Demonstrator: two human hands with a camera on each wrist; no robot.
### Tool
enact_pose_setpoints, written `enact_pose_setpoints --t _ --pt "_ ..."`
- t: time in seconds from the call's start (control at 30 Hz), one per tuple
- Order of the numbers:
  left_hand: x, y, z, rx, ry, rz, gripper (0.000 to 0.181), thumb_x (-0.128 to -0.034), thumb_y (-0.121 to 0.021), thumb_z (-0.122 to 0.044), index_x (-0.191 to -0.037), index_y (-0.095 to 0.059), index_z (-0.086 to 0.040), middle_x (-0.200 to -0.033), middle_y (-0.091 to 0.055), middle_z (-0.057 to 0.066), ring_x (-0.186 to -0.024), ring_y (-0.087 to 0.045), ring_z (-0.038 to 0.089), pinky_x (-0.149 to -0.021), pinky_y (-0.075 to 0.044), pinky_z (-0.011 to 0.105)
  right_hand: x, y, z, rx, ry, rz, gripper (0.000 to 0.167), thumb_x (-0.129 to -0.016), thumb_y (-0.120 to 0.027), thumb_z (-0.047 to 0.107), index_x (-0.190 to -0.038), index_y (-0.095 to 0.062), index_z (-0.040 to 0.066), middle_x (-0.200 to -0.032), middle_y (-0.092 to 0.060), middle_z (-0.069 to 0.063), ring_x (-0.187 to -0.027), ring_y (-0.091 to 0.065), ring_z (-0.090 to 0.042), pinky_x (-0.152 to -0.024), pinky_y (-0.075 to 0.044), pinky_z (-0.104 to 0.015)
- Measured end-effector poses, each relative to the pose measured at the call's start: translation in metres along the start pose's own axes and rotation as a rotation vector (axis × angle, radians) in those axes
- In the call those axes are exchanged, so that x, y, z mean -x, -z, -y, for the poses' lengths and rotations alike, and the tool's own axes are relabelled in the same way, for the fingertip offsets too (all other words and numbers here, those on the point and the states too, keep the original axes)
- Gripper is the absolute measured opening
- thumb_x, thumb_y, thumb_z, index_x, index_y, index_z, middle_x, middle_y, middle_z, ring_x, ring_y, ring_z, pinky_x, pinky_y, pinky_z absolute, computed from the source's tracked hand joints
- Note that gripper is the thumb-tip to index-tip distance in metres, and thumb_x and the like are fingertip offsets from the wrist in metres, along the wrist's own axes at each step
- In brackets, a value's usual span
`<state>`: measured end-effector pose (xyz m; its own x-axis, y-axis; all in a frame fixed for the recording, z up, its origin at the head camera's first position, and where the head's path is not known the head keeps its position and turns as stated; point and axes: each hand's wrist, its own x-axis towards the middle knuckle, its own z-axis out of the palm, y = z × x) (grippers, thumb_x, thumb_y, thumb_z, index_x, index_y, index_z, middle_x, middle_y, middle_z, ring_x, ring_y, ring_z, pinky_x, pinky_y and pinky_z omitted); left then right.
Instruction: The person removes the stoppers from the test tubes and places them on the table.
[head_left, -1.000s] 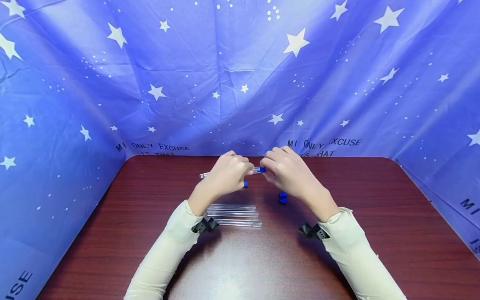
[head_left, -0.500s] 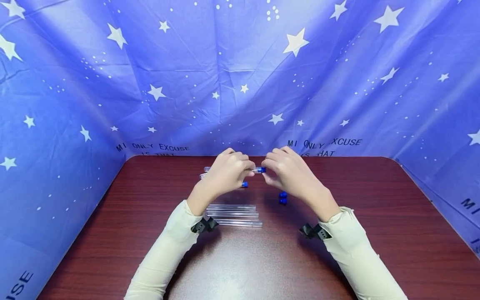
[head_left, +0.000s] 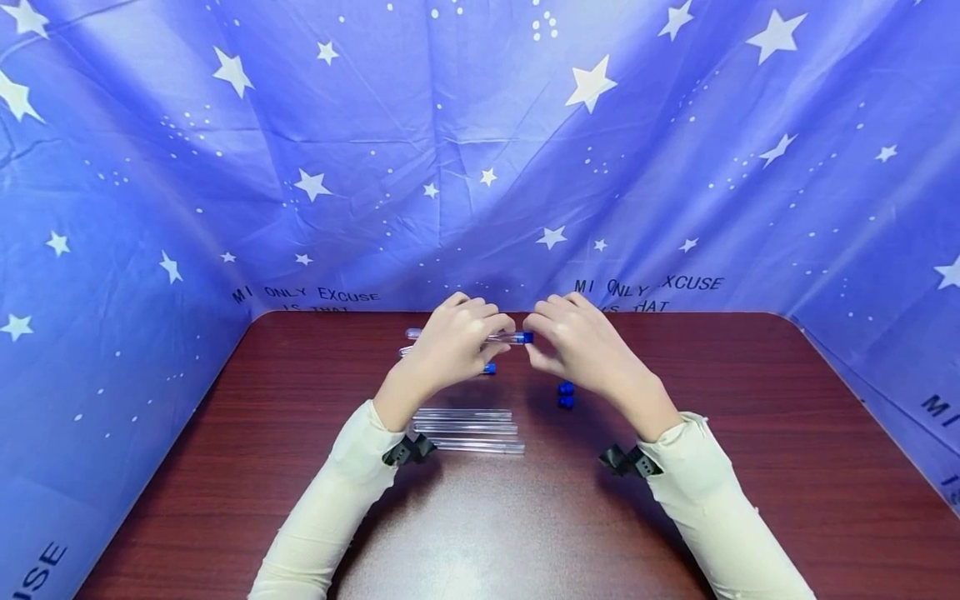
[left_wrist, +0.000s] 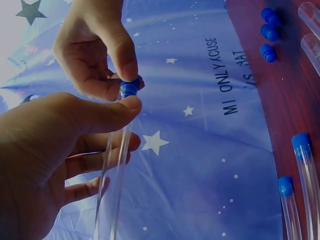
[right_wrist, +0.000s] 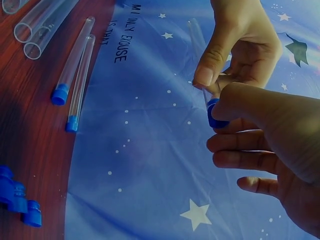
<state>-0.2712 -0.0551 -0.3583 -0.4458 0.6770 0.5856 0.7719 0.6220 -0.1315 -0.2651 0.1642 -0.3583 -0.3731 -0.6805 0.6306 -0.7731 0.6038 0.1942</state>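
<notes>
My left hand (head_left: 459, 340) pinches a clear test tube (left_wrist: 111, 175) just below its mouth, between thumb and fingers. A blue stopper (left_wrist: 129, 89) sits in that mouth, and my right hand (head_left: 579, 346) holds it between thumb and fingertips. The tube lies roughly level above the table, its rounded end showing left of the left hand in the head view. Both hands are close together, almost touching around the stopper. Two other tubes with blue stoppers, one wider (right_wrist: 71, 70) and one thinner (right_wrist: 81, 85), lie below the hands, partly hidden by the left hand in the head view.
Several uncapped clear tubes (head_left: 465, 422) lie side by side on the dark red wooden table (head_left: 750, 467), nearer the body. Three loose blue stoppers (left_wrist: 269, 32) stand in a group below the right hand. A blue star-printed cloth (head_left: 480, 150) encloses the back and sides.
The held tube and my left hand have risen slightly, and its rounded end has come into sight. More tube shows between the hands. The right hand keeps its hold on the stopper.
</notes>
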Motion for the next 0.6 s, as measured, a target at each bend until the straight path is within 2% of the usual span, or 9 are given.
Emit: enact_pose_setpoints --t 0.17,0.33,0.6 --pt "-0.0004 -0.0025 0.0008 -0.058 -0.034 -0.032 0.011 -0.0893 -0.076 -0.022 -0.098 -0.070 -0.018 -0.087 -0.068 -0.004 -0.085 -0.064 0.018 -0.081 -0.046 0.033 -0.0006 -0.0009 -0.0014 0.009 -0.003 -0.011 0.015 -0.079 -0.073 0.015 -0.086 -0.063 0.006 -0.078 -0.059 -0.005 -0.075 -0.056 -0.028 -0.075 -0.046 -0.041" --pt "-0.0005 -0.0035 0.0015 -0.106 -0.040 -0.045 0.013 -0.0908 -0.074 -0.022 -0.102 -0.068 -0.018 -0.090 -0.066 -0.003 -0.089 -0.062 0.021 -0.086 -0.046 0.036 -0.0015 -0.0003 -0.0011 0.004 -0.033 0.004 0.013 -0.083 -0.067 0.016 -0.090 -0.064 0.006 -0.080 -0.061 -0.005 -0.077 -0.058 -0.028 -0.077 -0.047 -0.042" --pt "-0.0007 -0.0015 0.0013 -0.092 -0.012 -0.052 0.015 -0.0977 -0.064 -0.023 -0.110 -0.068 -0.016 -0.091 -0.063 0.001 -0.090 -0.058 0.024 -0.090 -0.046 0.039 -0.0015 0.0032 -0.0004 0.008 -0.092 0.019 0.017 -0.089 -0.060 0.021 -0.096 -0.066 0.007 -0.082 -0.062 -0.004 -0.078 -0.057 -0.027 -0.076 -0.045 -0.041"
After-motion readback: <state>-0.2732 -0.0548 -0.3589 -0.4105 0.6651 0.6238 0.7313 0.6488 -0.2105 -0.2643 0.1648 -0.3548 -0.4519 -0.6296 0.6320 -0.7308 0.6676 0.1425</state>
